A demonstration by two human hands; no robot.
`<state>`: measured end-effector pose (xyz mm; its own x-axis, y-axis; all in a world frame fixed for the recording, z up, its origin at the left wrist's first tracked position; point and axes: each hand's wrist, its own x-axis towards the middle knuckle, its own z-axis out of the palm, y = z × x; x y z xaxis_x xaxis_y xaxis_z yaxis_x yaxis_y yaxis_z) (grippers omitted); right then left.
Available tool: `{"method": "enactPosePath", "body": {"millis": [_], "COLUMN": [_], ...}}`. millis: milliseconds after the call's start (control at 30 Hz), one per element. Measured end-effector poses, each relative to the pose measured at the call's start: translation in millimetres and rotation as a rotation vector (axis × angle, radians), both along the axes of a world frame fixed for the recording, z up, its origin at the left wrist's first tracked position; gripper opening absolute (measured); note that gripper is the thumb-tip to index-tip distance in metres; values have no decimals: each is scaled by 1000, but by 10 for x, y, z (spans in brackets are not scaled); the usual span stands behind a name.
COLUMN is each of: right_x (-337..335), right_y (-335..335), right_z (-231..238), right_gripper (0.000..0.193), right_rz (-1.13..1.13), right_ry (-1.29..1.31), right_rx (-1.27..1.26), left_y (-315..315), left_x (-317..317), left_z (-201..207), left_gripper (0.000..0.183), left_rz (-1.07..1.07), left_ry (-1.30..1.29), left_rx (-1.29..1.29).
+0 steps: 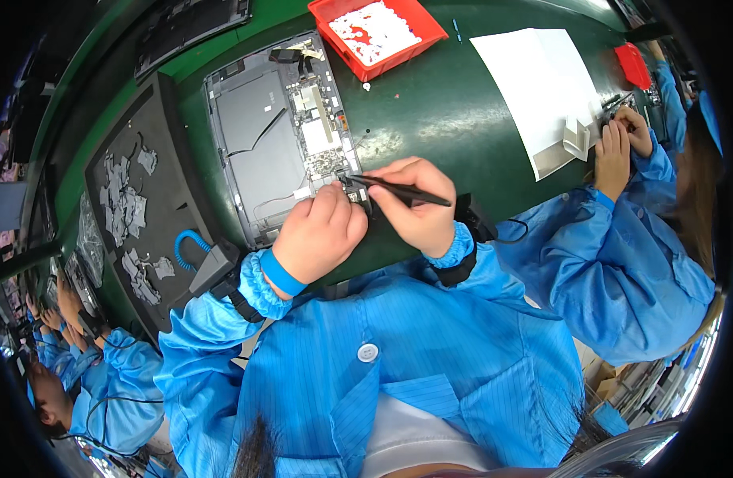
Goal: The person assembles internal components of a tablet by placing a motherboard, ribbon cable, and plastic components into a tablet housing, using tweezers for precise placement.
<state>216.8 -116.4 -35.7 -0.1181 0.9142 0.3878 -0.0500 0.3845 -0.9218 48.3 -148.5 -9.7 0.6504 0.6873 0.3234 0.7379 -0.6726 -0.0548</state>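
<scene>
One opened-up device (259, 163), right hand (414, 205) pinching tweezers (412, 193) at its board (322, 137), left hand (320, 231) there too, fingers bunched, can't tell around what.

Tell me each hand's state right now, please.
Left hand: curled at the circuit board; any hold cannot be told.
Right hand: holding a black pointed tool.

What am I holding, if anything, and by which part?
Your right hand pinches a slim black tool by its front part; whether your left hand holds anything cannot be told.
</scene>
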Motion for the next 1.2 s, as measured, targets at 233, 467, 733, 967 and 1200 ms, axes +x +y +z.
{"method": "enactPosePath", "body": {"millis": [233,467,733,967,1200], "right_x": [-38,19,54,7,33], "right_y": [-26,-40,-44,-77,-19], "right_z": [16,-19,-30,-27,-44], "right_gripper": [16,20,23,22,21], "right_rz": [-67,-36,-17,103,105], "right_ry": [101,60,93,-16,-261], "right_rx": [-74,-85,-107,47,295], "left_y": [8,30,576,396,442], "left_x": [-197,-222,-1832,-2681,-2616], "left_z": [40,77,302,-17,18], "left_gripper": [16,17,21,35,22], "left_rz": [-2,46,842,948,990], "left_ry": [-161,-233,-162,-127,-123], "left_rx": [-124,-267,-96,-247,35]}}
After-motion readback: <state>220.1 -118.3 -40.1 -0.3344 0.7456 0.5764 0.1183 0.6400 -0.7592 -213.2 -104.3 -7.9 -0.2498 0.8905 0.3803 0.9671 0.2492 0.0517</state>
